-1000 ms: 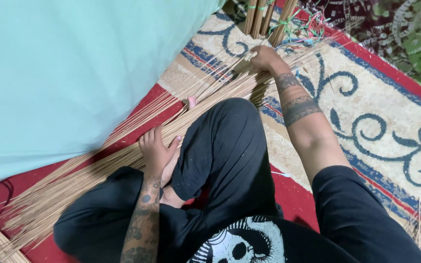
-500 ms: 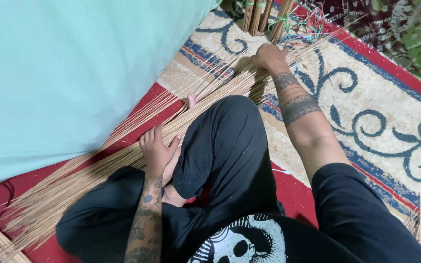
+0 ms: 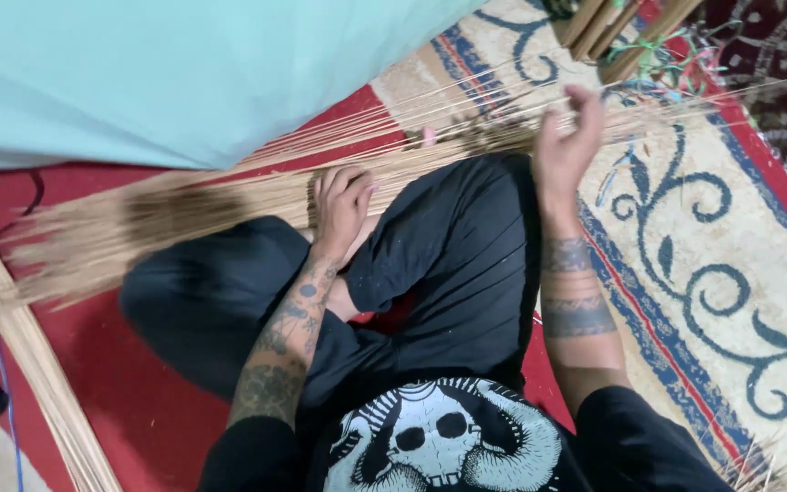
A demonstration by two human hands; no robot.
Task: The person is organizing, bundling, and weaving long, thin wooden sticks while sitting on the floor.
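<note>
while the left hand (image 3: 341, 208) presses flat on the thin sticks (image 3: 229, 196), the right hand (image 3: 565, 146) hovers half-curled, empty.

A patterned carpet (image 3: 730, 273) in cream, blue and red is covering the floor on the right side. A big light turquoise sheet (image 3: 166, 73) is hanging over the upper left edge of the carpet. Some thick bamboo poles (image 3: 621, 27) are lying at the far end of the carpet, with green and red strings (image 3: 676, 55) just beside them. Long wooden slats (image 3: 34, 364) are lying left of the carpet, on the red floor part (image 3: 152, 410).
</note>
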